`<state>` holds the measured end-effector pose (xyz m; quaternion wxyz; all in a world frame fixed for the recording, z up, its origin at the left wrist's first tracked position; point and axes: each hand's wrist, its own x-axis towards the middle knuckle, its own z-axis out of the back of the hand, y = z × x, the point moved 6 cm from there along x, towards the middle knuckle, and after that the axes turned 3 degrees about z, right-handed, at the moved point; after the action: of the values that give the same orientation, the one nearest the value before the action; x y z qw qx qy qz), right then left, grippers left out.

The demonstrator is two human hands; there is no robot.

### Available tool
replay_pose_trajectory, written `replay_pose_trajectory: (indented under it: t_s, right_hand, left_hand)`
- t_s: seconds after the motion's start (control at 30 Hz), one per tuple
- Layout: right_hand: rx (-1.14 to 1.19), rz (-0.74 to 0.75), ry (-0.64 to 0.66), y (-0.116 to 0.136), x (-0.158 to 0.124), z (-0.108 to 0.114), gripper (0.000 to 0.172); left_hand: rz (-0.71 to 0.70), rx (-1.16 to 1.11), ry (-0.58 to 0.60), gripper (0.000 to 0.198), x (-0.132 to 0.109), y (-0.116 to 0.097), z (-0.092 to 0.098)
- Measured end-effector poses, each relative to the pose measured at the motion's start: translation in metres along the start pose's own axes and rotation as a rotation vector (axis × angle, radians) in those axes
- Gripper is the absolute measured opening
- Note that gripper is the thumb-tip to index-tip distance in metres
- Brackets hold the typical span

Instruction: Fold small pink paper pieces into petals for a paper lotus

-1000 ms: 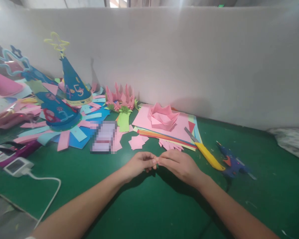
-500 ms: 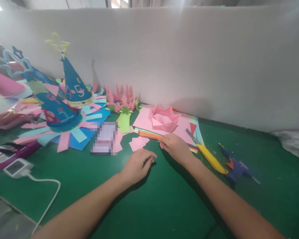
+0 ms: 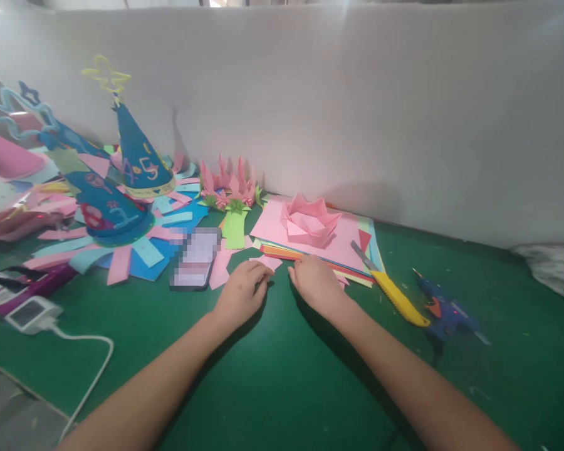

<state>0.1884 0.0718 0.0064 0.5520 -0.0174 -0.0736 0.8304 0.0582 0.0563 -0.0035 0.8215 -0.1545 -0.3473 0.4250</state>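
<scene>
My left hand (image 3: pixel 245 291) rests low over the green table (image 3: pixel 272 388), beside small pink paper pieces (image 3: pixel 266 260). Its fingers are curled, a gap shows between thumb and forefinger, and nothing is seen in it. Close to the front edge of a stack of coloured paper (image 3: pixel 352 235) is my right hand (image 3: pixel 316 282), its thumb apart from bent fingers, also with nothing visible in it. On the stack sits a folded pink paper flower (image 3: pixel 310 219). A yellow utility knife (image 3: pixel 397 297) lies to the right, its blade end touching the stack.
Blue cone hats (image 3: pixel 141 153) and paper strips (image 3: pixel 117 266) fill the left side. Behind my left hand are a phone (image 3: pixel 197 260) and a pink paper crown (image 3: pixel 230 188). A blue glue gun (image 3: pixel 446 310) lies at right; a white cable (image 3: pixel 94 339) curves at left.
My left hand has moved left, towards the small pink pieces, and partly covers them. My right hand has shifted slightly left. The view has tilted a little.
</scene>
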Motion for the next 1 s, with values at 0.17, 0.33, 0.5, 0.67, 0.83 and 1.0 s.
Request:
replay_pose_trajectory:
  t_s: [0.17,0.33,0.5,0.67,0.83,1.0]
  right_hand:
    - [0.001,-0.006,0.021,-0.002,-0.001,0.003,0.022]
    - [0.009,-0.049,-0.025,-0.003,-0.003,-0.002,0.015]
    - [0.009,-0.061,-0.093,-0.005,-0.011,-0.006,0.010]
    - [0.029,-0.041,-0.164,-0.011,-0.014,-0.005,0.012]
    - [0.214,0.034,-0.333,-0.004,-0.031,0.014,0.016]
    - [0.505,0.082,-0.270,0.012,-0.069,0.014,0.020]
  left_hand:
    - [0.022,0.083,-0.007,0.015,-0.001,0.010,-0.002]
    - [0.030,0.160,0.060,0.031,-0.004,0.010,-0.010]
    - [0.022,0.209,0.091,0.033,-0.003,0.008,-0.009]
    - [0.009,0.201,0.095,0.023,-0.002,0.007,-0.010]
    - [-0.007,0.167,0.026,0.019,-0.003,0.012,-0.008]
    - [-0.035,0.062,-0.088,0.016,0.002,0.011,0.005]
